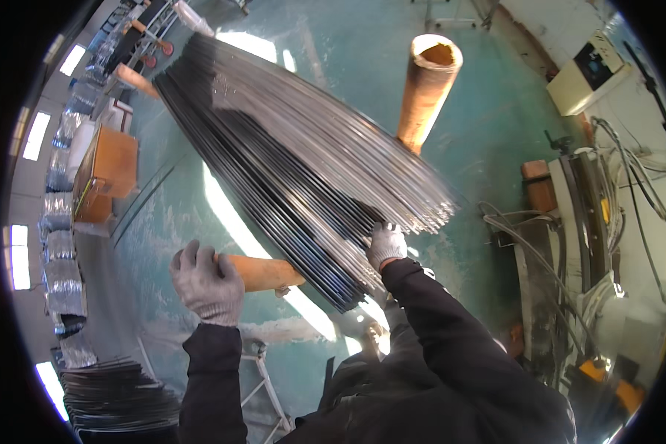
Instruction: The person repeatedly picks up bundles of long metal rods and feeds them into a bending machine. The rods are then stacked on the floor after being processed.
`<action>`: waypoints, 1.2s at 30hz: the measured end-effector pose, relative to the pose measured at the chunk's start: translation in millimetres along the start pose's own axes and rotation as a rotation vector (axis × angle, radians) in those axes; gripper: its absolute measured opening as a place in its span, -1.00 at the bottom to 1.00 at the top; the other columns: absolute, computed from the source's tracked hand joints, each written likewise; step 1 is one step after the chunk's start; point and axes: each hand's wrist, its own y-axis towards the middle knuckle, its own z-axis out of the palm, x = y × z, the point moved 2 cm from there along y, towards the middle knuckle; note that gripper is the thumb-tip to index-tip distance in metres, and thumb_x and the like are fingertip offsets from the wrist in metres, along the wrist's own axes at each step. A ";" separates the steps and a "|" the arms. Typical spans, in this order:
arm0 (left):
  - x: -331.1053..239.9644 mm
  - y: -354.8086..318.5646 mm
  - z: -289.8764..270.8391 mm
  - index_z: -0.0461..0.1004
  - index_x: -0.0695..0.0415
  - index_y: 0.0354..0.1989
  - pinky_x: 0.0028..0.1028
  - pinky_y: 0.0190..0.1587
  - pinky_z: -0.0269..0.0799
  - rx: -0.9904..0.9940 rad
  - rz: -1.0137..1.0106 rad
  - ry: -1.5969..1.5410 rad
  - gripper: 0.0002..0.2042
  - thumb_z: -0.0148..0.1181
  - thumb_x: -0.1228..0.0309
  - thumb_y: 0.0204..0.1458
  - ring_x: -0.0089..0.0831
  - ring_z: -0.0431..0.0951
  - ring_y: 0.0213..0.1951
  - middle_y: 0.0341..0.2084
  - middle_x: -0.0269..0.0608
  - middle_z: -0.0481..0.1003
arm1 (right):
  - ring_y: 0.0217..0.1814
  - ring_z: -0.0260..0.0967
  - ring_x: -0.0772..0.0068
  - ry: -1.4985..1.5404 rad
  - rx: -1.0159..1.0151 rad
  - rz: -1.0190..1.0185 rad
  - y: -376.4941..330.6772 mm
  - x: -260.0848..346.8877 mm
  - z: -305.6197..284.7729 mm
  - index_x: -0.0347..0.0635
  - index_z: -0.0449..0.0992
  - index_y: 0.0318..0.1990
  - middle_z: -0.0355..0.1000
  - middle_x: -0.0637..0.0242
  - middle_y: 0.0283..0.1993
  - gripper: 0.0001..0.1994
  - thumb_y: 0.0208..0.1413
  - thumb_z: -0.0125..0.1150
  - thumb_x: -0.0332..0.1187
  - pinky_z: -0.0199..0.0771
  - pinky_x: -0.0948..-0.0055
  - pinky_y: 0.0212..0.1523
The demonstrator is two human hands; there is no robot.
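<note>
A wide bundle of long, thin metal rods [274,170], dark on the left and silvery on the right, lies slantwise in front of me. My right hand [387,243], in a grey-white glove, is closed at the near ends of the rods; its fingertips are partly hidden. My left hand [207,285], in a grey glove, is raised left of the bundle with bent fingers apart. Behind it in view is a brown cardboard tube [263,273] that meets the rods' left side. Whether the hand touches this tube is unclear.
A thick brown tube [425,92] juts out beyond the rods' right side. Cables and machinery [588,214] line the right. Cardboard boxes [111,166] stand at left, and a stack of dark strips [118,399] lies lower left. A metal stand [263,385] is near my left forearm.
</note>
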 end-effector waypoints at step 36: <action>-124.0 -76.3 37.0 0.63 0.29 0.03 -0.25 0.19 0.64 0.322 -0.444 -1.404 -0.75 0.37 0.45 0.25 -0.23 0.71 0.06 -0.15 -0.11 0.69 | 0.06 0.65 -0.42 0.305 0.349 0.054 -107.4 -41.3 -126.2 -0.49 0.71 -0.03 0.65 -0.38 -0.12 -0.26 0.40 0.31 0.27 0.62 -0.12 0.08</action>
